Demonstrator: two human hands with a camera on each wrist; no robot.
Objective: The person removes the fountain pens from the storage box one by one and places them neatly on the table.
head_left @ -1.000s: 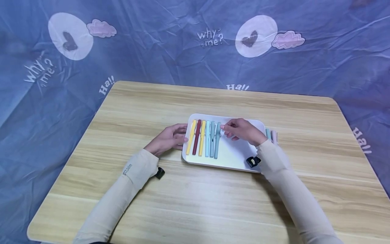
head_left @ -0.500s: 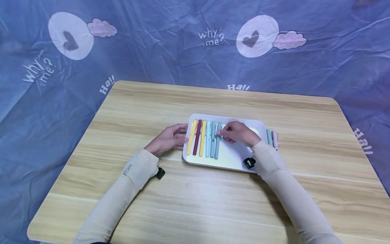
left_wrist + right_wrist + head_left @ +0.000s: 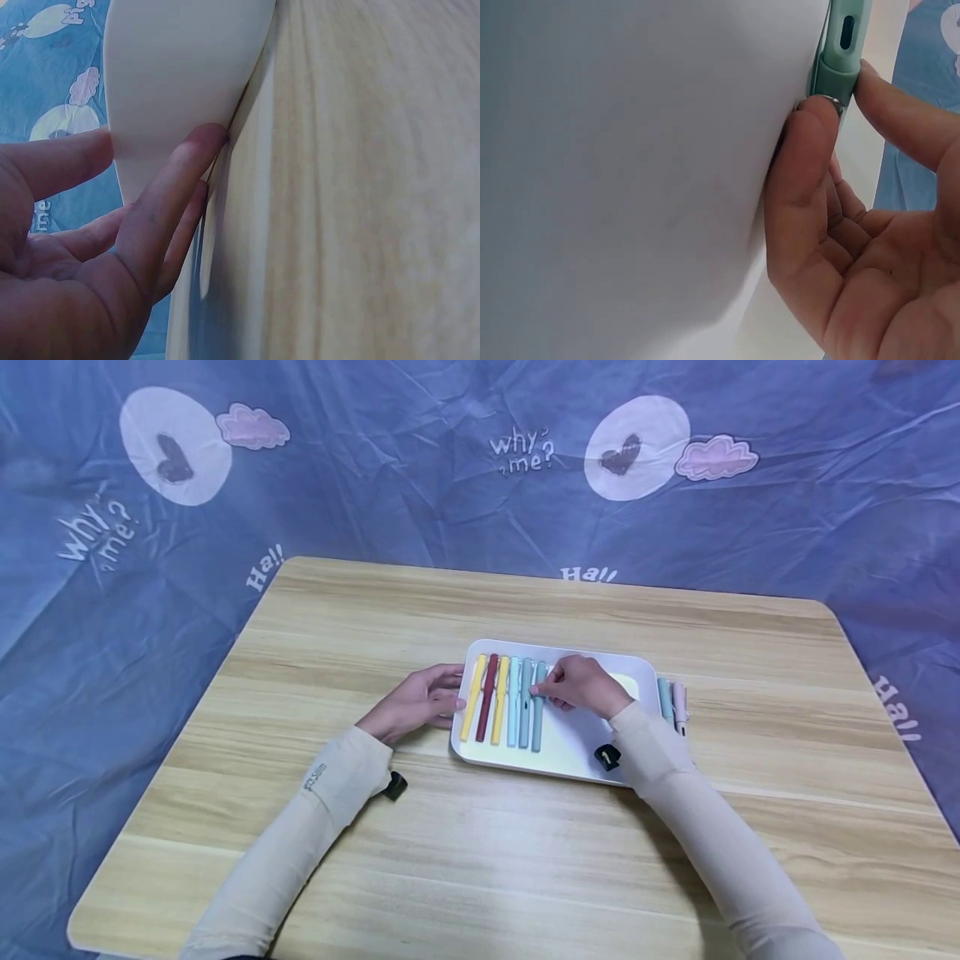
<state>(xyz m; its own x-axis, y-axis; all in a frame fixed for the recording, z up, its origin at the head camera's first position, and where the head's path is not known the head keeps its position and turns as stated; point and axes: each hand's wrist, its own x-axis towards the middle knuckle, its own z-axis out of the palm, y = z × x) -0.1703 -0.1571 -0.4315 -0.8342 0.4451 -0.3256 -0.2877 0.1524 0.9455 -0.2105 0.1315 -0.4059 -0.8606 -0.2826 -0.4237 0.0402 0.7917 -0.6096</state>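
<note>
A white tray (image 3: 564, 745) lies on the wooden table with a row of pens along its left half. From the left they are yellow (image 3: 472, 697), dark red (image 3: 487, 697), yellow (image 3: 499, 702), pale aqua (image 3: 513, 703), grey-blue (image 3: 525, 714) and teal (image 3: 537, 727). My left hand (image 3: 411, 700) holds the tray's left end, its fingers on the rim and low on the outer wall in the left wrist view. Over the tray, my right hand (image 3: 588, 683) pinches the teal pen's upper part between thumb and finger; the right wrist view shows its slotted barrel (image 3: 847, 34) close up.
Just beyond the tray's right edge, a teal pen (image 3: 665, 697) and a pale lilac pen (image 3: 679, 703) lie on the table (image 3: 480, 860), partly covered by the right sleeve (image 3: 652, 743). A blue printed cloth (image 3: 420, 485) hangs behind the table.
My right hand has moved slightly left and down along the teal pen, whose position beside the grey-blue pen is nearly the same. My left hand has stayed at the tray's end.
</note>
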